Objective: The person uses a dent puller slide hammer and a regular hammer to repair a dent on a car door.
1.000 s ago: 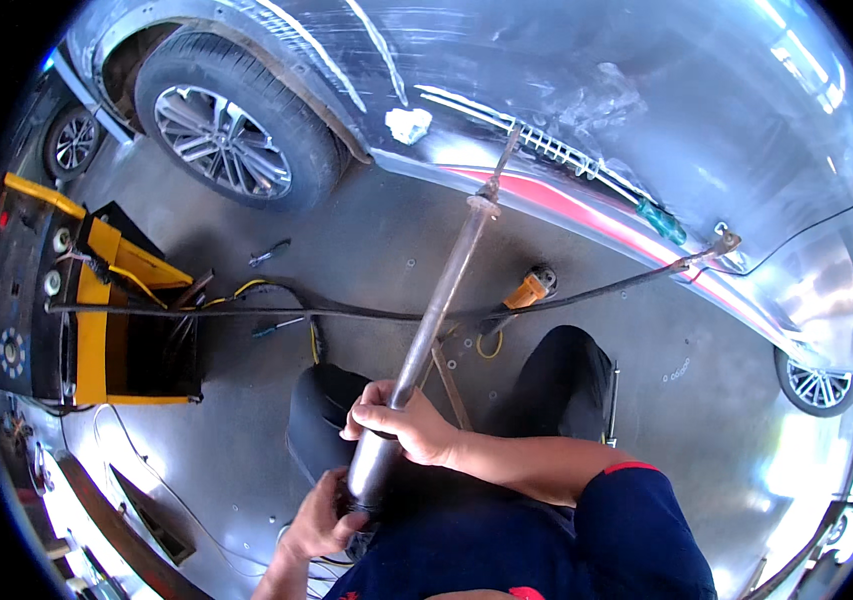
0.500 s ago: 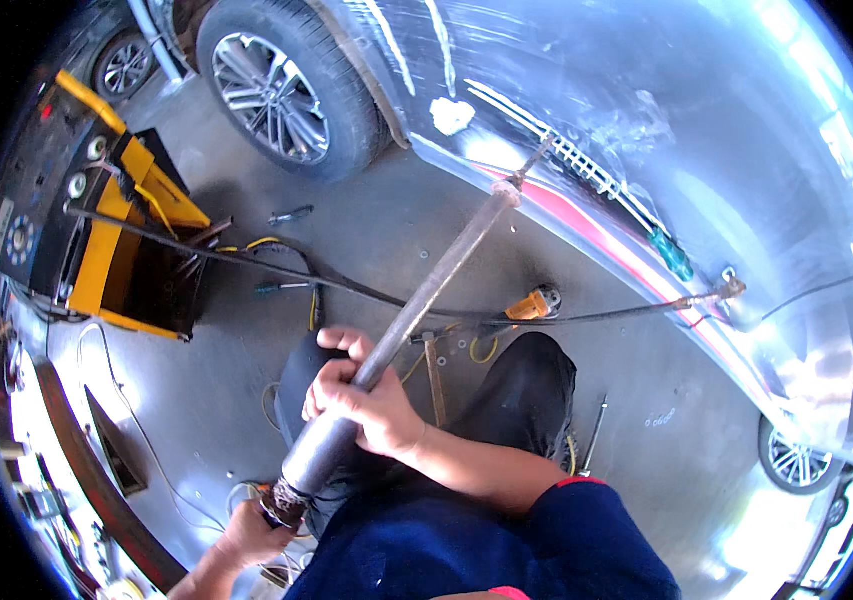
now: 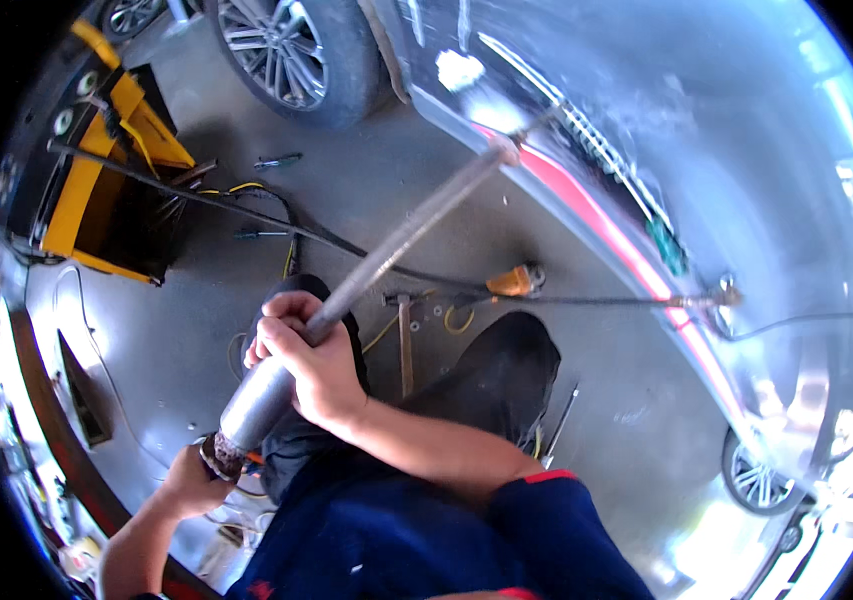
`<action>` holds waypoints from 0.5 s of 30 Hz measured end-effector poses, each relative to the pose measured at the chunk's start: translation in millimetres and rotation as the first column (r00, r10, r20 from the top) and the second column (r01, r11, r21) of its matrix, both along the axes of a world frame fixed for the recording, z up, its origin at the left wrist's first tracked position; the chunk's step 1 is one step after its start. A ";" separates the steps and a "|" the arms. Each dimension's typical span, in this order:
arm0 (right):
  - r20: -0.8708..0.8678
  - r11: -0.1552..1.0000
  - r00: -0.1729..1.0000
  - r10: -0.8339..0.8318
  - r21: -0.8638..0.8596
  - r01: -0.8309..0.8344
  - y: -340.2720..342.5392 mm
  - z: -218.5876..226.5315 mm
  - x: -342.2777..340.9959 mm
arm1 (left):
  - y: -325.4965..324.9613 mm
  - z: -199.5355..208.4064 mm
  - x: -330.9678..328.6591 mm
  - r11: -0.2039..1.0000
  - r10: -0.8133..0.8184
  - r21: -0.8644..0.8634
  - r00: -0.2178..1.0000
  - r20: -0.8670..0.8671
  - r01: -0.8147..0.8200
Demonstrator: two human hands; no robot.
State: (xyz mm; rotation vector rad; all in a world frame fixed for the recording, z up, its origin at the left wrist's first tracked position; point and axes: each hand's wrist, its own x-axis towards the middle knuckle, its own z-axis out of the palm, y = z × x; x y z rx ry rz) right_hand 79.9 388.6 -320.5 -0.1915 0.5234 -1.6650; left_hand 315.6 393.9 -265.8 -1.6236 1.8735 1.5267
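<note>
A long steel slide hammer [image 3: 401, 245] slants from my lap up to the car's side panel [image 3: 636, 110]. My left hand [image 3: 189, 482] is wrapped round its rear end. My right hand [image 3: 314, 362] closes round the front part of the thick sliding weight [image 3: 258, 400], whose back end lies close to my left hand. At the far end, the tool's tip meets a row of small metal loops [image 3: 591, 140] on the panel; motion blur hides the exact contact. A green-handled tool [image 3: 666, 245] lies along that row.
A dark cable [image 3: 326, 238] runs from a yellow-and-black machine [image 3: 76, 215] to a clamp [image 3: 721, 295] on the panel. On the floor are an orange angle grinder [image 3: 516, 282], a hammer [image 3: 405, 350] and screwdrivers. A car wheel [image 3: 291, 50] stands beyond.
The view has shifted, and the slide hammer and both hands appear further left. My right hand's fingers, partly lifted before, are now closed round the weight. The tool's tip remains at the panel.
</note>
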 end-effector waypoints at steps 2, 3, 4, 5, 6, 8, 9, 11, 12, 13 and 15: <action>0.017 0.999 1.000 -0.015 -0.034 0.016 2.1 -9.4 -1.4 | -3.7 -12.9 10.0 0.994 -0.100 -0.050 0.994 0.039 0.102; -0.033 0.998 0.999 0.010 -0.065 -0.012 3.9 -8.5 -4.4 | -4.3 -9.7 8.0 0.992 -0.123 -0.030 0.992 0.018 0.123; -0.083 0.995 0.996 0.033 -0.093 -0.041 5.9 -7.8 -9.9 | -5.1 -6.7 5.6 0.989 -0.146 -0.009 0.989 -0.004 0.146; -0.074 0.996 0.997 0.027 -0.088 -0.033 6.4 -7.4 -15.9 | -2.6 -7.1 5.5 0.992 -0.121 0.020 0.992 -0.021 0.121; -0.094 0.993 0.996 -0.004 -0.117 -0.007 4.3 -5.0 -23.9 | 0.7 -8.9 6.3 0.995 -0.092 0.036 0.995 -0.041 0.094; -0.141 0.990 0.987 -0.081 -0.128 0.063 -2.9 -2.9 -54.5 | 3.4 -11.8 8.5 0.990 -0.115 0.078 0.993 -0.013 0.115; -0.195 0.992 0.977 -0.084 -0.109 0.063 -14.3 6.4 -86.3 | 5.6 -10.2 8.1 0.995 -0.078 0.056 0.996 -0.037 0.080; -0.254 0.995 0.962 -0.098 -0.008 0.099 -38.1 29.9 -155.1 | 6.5 -16.1 19.3 0.997 -0.076 -0.009 0.996 -0.055 0.076; -0.167 0.990 0.978 -0.127 -0.086 0.114 -48.0 32.0 -182.0 | 6.5 -12.5 18.7 0.997 -0.074 -0.003 0.996 -0.045 0.074; -0.030 0.962 0.975 -0.219 -0.171 0.211 -45.2 37.3 -180.8 | 1.4 -9.6 7.6 0.996 -0.092 -0.005 0.995 -0.049 0.092; 0.132 0.957 0.958 -0.254 -0.112 0.269 -33.8 31.9 -134.4 | -5.5 -12.3 2.2 0.996 -0.090 0.006 0.996 -0.014 0.090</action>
